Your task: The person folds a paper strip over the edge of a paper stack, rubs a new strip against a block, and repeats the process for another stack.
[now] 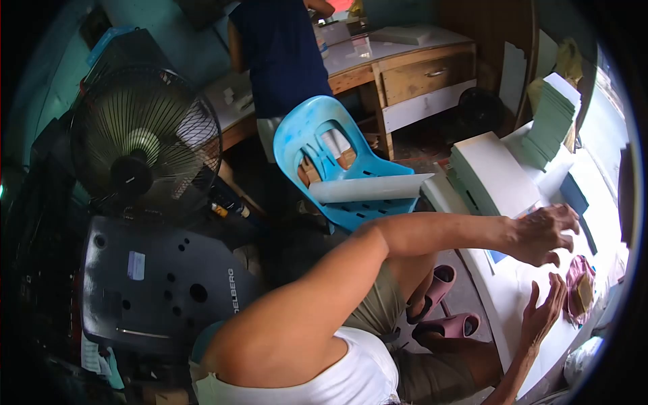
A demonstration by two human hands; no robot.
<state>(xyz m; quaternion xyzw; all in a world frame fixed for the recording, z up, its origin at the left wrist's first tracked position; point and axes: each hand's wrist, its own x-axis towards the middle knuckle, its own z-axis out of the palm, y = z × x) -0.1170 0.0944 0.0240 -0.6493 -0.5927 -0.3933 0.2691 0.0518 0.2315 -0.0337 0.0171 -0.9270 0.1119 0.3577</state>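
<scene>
My left hand (545,235) is raised above the white tabletop (496,297), its fingers bent and apart, with nothing visible in it. Below it in the view, my right hand (543,310) is over the same table with fingers stretched out and thumb apart, also holding nothing that I can see. Close to the right fingertips lies a crumpled pink cloth or wrapper (576,270) with a brownish block (582,293) on it. A dark blue strip (576,197) lies on the table beyond my left hand. Part of a blue-printed sheet (497,256) shows under my left wrist.
A thick paper stack (496,174) and a leaning stack of greenish sheets (555,121) stand on the table. A blue plastic chair (317,118) holds a white roll (368,188). Left are a fan (145,145) and a dark machine (162,283). Another person (283,57) stands at a desk.
</scene>
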